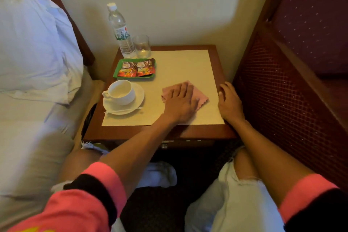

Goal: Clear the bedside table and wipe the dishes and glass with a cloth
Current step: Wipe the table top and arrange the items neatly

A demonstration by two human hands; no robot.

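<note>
The left hand [180, 101] lies flat, fingers spread, on the pink cloth [199, 94] at the table's [188, 132] centre-right, gripping nothing. The right hand [228, 100] rests open at the 3 o'clock edge. Cup [121, 92] on saucer [138, 98] at 9; tray [134, 76], glass [141, 47], bottle [121, 32], perhaps half-full, toward 11.

the left hand [180, 102] covers much of the pink cloth [199, 95]; print on the sachets [136, 68] is unreadable.
</note>
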